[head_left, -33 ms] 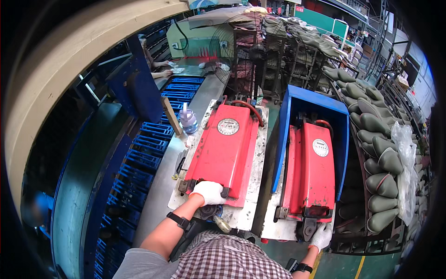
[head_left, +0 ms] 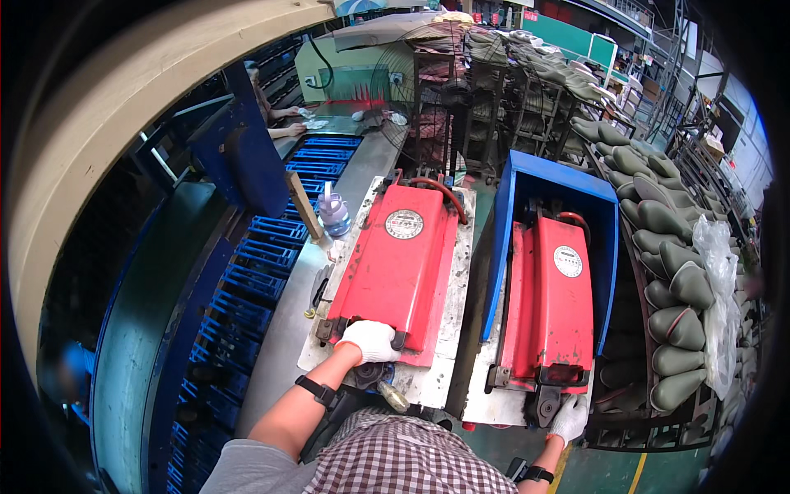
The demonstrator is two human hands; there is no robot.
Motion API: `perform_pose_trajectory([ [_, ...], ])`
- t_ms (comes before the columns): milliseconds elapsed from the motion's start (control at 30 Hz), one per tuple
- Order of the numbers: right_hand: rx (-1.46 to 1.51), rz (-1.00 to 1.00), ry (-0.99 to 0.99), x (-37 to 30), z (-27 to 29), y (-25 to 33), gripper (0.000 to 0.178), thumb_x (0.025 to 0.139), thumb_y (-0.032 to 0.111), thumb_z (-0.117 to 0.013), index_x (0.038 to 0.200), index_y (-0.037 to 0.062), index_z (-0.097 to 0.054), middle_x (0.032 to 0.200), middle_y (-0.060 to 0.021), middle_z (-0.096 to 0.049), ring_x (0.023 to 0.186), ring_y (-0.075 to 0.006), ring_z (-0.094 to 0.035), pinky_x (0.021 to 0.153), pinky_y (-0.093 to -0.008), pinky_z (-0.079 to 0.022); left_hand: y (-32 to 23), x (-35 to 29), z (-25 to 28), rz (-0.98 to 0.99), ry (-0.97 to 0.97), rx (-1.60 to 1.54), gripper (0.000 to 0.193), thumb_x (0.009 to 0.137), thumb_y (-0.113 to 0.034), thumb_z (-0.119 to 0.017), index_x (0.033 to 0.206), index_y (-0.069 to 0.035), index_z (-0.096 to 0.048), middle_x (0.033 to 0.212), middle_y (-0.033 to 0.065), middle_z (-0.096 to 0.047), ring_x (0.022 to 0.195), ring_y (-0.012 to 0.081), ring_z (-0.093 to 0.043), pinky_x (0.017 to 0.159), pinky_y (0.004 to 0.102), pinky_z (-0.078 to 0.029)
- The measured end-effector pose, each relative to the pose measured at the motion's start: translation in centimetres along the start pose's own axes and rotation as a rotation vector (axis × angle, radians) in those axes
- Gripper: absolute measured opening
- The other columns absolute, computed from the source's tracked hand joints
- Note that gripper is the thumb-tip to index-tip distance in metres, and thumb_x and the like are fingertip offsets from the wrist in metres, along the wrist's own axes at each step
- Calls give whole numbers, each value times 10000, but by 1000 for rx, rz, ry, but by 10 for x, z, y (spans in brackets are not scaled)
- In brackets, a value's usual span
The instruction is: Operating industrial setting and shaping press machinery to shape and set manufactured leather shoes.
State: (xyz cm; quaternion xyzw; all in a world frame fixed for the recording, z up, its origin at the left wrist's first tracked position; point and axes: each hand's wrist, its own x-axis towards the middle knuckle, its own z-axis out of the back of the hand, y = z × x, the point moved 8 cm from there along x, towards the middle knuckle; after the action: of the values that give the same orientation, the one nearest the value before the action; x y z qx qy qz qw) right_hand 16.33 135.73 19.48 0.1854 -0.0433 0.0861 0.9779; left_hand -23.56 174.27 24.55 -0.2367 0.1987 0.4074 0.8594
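Note:
Two long red machine covers lie side by side before me, each with a round white dial label. At the near end of the left red cover (head_left: 395,255), my left hand (head_left: 370,342) in a white glove is closed round the black handle bar (head_left: 399,340). My right hand (head_left: 569,418), also gloved in white, is at the near right corner of the right red cover (head_left: 553,305), beside a black bracket (head_left: 546,405). Its fingers are bent against the front edge; what they grip is hidden. Below my left hand is a lever with a pale knob (head_left: 393,398).
A blue hood (head_left: 558,177) surrounds the far end of the right machine. On the left runs a blue slatted conveyor (head_left: 271,230), with a lilac bottle (head_left: 333,212) beside it. Racks of olive shoe-shaped pieces (head_left: 671,263) line the right. Another person's hands (head_left: 288,130) rest farther back.

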Motion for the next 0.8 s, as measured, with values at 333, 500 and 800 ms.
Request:
perform_pose_trajectory([
  [333,10,-12,33,0,-3,-2,365,1000,343,-585,1149,41,-727,1124,-221,-717,1018,-423,-668,887,-495,-527,-1,-1,2,0,-9,-1,495,787,-511,-686,1000,-76,-786,997,201,-758,941,359,-742,870,435,-573],
  [500,4,39,25,5,-7,-7,396,1013,368,-560,1192,46,-706,1118,-247,-713,1001,-451,-679,864,-495,-528,0,0,0,5,-10,2,478,778,-482,-675,1014,-81,-785,1004,197,-760,948,354,-745,877,433,-576],
  [800,49,79,-101,0,-5,-8,321,1017,271,-572,1087,-10,-709,1047,-193,-718,977,-380,-669,884,-446,-521,0,2,-2,0,-14,6,524,791,-541,-706,1001,-67,-781,997,195,-758,939,356,-739,865,436,-571],
])
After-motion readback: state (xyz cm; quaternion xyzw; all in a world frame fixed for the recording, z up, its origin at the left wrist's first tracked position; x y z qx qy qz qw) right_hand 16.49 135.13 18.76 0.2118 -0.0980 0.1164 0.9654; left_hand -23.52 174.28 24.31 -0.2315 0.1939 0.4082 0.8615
